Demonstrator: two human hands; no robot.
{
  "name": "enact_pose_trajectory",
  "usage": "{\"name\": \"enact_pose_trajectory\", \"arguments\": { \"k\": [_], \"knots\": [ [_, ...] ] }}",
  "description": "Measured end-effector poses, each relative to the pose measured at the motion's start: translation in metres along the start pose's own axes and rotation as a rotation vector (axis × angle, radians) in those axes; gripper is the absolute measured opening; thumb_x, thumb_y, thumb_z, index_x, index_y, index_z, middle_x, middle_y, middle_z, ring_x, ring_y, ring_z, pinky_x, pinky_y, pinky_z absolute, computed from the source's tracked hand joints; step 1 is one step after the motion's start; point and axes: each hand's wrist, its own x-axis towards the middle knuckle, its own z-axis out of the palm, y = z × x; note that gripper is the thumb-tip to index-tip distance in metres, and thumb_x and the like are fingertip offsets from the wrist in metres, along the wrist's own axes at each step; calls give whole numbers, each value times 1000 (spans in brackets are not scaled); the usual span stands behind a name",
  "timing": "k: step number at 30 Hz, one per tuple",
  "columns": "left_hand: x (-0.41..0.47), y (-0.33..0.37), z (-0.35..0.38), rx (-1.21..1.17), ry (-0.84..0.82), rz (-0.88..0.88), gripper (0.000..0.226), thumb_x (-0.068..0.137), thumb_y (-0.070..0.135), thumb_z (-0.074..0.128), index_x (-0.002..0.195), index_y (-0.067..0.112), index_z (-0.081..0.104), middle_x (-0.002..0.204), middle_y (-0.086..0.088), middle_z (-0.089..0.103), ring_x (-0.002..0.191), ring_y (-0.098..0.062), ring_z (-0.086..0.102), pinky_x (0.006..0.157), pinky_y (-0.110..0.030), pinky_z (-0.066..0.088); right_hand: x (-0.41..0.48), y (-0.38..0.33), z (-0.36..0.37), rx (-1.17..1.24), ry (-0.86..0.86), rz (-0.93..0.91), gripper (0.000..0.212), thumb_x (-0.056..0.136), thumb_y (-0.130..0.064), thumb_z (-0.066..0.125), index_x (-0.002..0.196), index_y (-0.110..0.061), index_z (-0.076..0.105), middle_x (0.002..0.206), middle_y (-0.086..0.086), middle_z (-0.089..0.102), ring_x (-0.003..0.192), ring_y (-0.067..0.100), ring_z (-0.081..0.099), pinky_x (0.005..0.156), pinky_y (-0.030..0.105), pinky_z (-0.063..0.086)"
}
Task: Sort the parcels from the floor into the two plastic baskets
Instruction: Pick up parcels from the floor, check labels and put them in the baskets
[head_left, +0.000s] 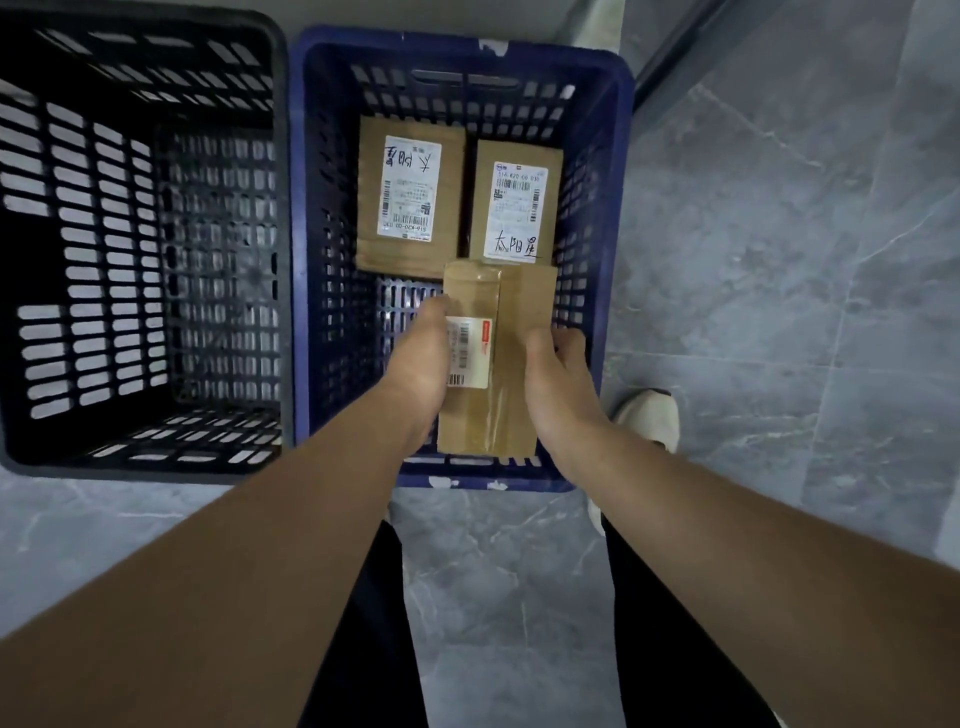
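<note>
2 hands hold 1 taped parcel (514, 332), a long flat cardboard box with shiny clear tape along its top and a small white barcode label. The left hand (421, 358) grips its left edge with the thumb on top, and the right hand (556, 379) is curled round its right edge. The parcel is inside the outline of the blue basket (519, 486), at the near wall; I cannot tell if it touches the bottom.

At the far wall lie 2 more cardboard boxes side by side, the far-left parcel (371, 208) and the far-right parcel (553, 208), each with a white label and handwritten characters. Both baskets are rectangular plastic with slotted walls. The black basket (145, 470) stands just beside the blue one, on its left. The floor (779, 260) is grey tile with pale veins like marble.
</note>
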Motion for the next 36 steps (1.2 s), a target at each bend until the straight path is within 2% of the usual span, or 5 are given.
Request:
{"name": "enact_pose_trajectory", "arguments": {
  "k": [9,14,21,32,36],
  "knots": [
    [82,-12,20,42,52,-58,83,72,74,35,134,25,64,131,-9,67,120,-28,62,108,-52,43,62,23,22,-54,-49,4,47,111,-45,41,153,-25,47,139,1,62,125,24,59,107,43,49],
    [113,-22,30,48,31,-86,58,94,66,32,110,25,70,107,-8,74,102,-27,68,92,-43,50,86,37,28,-68,-49,51,50,112,-44,39,158,-25,46,145,4,59,120,20,50,99,34,37],
    [131,-48,31,65,39,-56,58,97,63,32,103,22,74,100,-10,77,96,-27,72,97,-42,54,98,57,29,-119,-84,83,47,113,-46,35,154,-26,48,119,-7,52,87,6,44,68,20,31],
    [155,-54,41,-20,45,-58,59,98,58,37,143,22,52,117,-7,70,98,-19,66,69,-32,47,138,48,42,-54,-58,164,62,109,-54,36,161,-20,41,137,7,63,126,28,59,111,45,45],
    [164,-53,47,-2,48,-45,54,100,57,35,134,21,56,113,-7,70,100,-21,65,77,-36,48,151,51,40,-26,-40,206,62,112,-50,37,168,-23,29,100,-4,53,110,23,51,100,40,39]
  ]
}}
